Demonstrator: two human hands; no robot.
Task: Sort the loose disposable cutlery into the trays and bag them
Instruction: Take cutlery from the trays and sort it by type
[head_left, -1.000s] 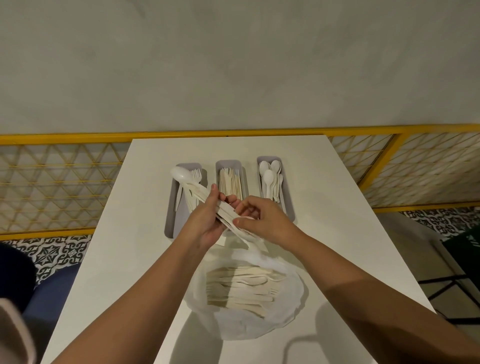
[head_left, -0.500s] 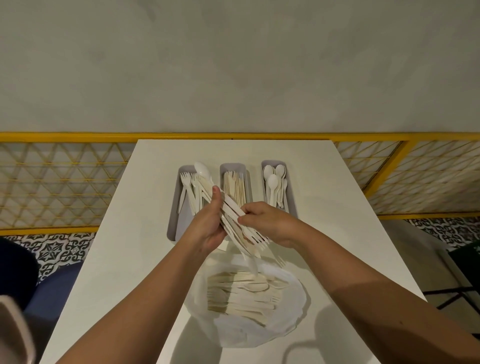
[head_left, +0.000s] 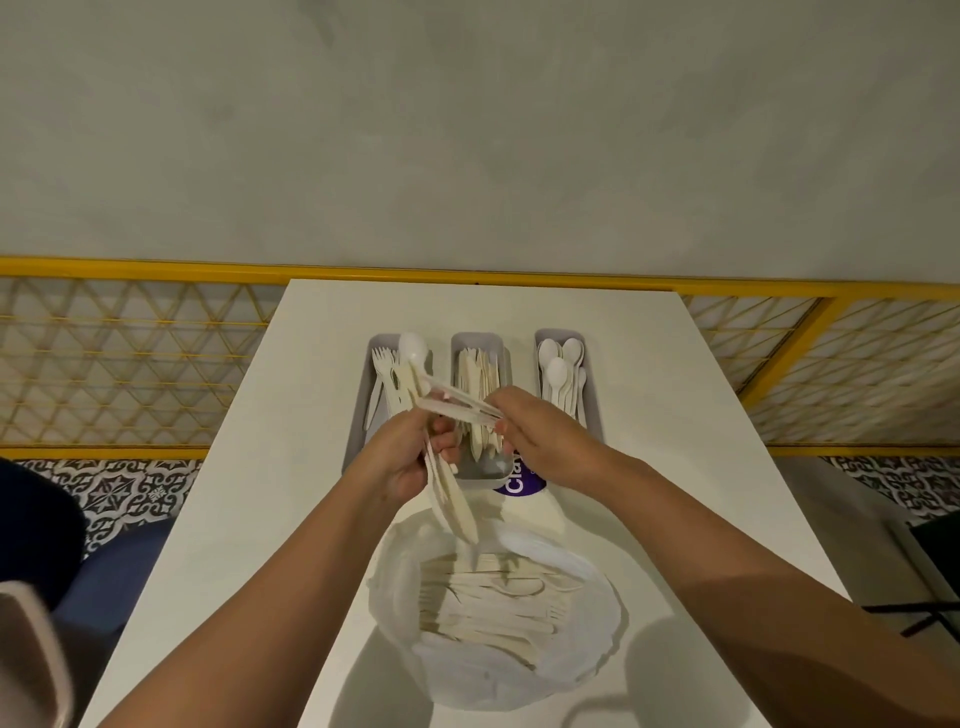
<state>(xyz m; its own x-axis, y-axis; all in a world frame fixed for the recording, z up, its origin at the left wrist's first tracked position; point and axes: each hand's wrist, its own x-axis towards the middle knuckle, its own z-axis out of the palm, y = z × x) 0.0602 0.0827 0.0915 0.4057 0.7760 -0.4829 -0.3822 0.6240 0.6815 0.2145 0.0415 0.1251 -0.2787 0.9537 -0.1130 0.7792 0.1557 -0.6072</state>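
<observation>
My left hand grips a bundle of white disposable cutlery whose lower ends hang toward an open white plastic bag holding several pieces. My right hand pinches a few pieces out of that bundle, fanned up to the left with a spoon bowl on top. Behind the hands stand three grey trays: the left tray with forks, the middle tray with knives, the right tray with spoons.
All sits on a white table against a yellow mesh railing. A white pack with a purple label lies between the trays and the bag. A dark blue seat is at the left.
The bundle has split: my right hand has pulled a few pieces up and apart, while the rest swung down in my left hand toward the bag.
</observation>
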